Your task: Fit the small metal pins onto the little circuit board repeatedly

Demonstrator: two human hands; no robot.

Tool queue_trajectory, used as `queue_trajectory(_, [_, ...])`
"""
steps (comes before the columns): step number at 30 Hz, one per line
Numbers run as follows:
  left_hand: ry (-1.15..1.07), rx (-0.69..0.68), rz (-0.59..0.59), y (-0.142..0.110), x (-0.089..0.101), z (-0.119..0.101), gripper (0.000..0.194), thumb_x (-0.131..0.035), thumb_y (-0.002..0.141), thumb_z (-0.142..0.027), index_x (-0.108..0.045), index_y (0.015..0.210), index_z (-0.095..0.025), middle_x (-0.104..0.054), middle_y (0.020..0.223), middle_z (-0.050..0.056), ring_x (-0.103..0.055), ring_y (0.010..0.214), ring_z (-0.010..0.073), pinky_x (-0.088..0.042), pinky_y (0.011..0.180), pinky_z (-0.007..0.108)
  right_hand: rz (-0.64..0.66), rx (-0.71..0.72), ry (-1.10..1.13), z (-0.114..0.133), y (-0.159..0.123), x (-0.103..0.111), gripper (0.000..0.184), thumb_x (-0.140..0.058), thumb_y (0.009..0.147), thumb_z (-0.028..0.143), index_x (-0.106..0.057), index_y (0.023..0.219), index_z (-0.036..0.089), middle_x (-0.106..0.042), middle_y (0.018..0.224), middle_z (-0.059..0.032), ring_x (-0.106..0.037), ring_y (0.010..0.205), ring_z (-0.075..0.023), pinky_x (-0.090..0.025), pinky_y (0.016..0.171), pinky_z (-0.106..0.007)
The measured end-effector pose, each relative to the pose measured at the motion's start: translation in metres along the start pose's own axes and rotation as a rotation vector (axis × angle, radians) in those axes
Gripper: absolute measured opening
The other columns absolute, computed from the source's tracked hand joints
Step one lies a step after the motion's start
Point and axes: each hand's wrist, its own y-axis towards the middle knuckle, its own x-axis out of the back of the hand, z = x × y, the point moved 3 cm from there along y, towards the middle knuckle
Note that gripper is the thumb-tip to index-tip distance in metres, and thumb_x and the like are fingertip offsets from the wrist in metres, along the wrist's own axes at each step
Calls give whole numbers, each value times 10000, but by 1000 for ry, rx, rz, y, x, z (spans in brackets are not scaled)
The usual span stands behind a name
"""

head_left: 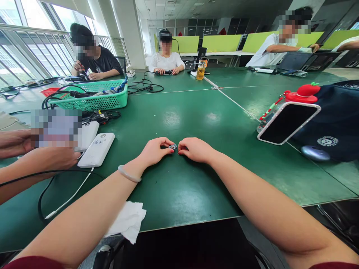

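Head view: I see the left hand (153,151) pinching a small circuit board (173,147) over the surface (190,104), inward from the near edge's middle. The right hand (195,149) curls just beside it; whether its grip is pressed together I cannot tell. Room to move stretches toward the far edge, between the basket (112,101) leftward and the phone (288,123) rightward.

Tabletop (193,186) deep green. Small piece (173,147) dark, flecked white. Fingernails (172,151) red; bracelet (129,174) milky white. Basket (109,101) mint green, patterned with rows of holes. Phone screen (288,123) black, rim (270,142) pale and speckled. Bag (336,108) navy, round whitish emblem (327,141). Partitions (221,43) lime yellow.
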Motion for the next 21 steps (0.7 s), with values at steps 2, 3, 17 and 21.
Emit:
queue_trajectory(2, [7,2,-3,0,0,0,252,-680,700,-327,-675,925,-213,-718,918,33,-649,889,191,-477,878,356,4,1,0,0,0,0,99,-569,832,267,-644,803,211,-646,851,-14,-548,749,-131,-369,659,-233])
queue_trajectory(3, [9,2,-2,0,0,0,251,-679,701,-327,-675,924,-214,-717,920,32,-647,891,191,-475,879,357,4,2,-4,0,0,0,105,-557,839,257,-644,806,209,-647,858,-17,-550,754,-131,-370,662,-232])
queue_trajectory(17, [-14,-2,2,0,0,-2,236,-674,698,-306,-673,912,-207,-718,919,29,-649,887,184,-472,894,350,-26,5,-25,3,2,-2,189,-481,890,264,-642,822,192,-639,850,-34,-552,763,-135,-361,660,-234])
queue_trajectory(21, [2,2,-4,1,0,-1,241,-672,701,-308,-673,921,-211,-719,910,29,-651,883,187,-478,879,348,-3,1,23,2,0,1,122,-585,835,299,-661,851,204,-639,849,-19,-553,762,-129,-375,676,-230])
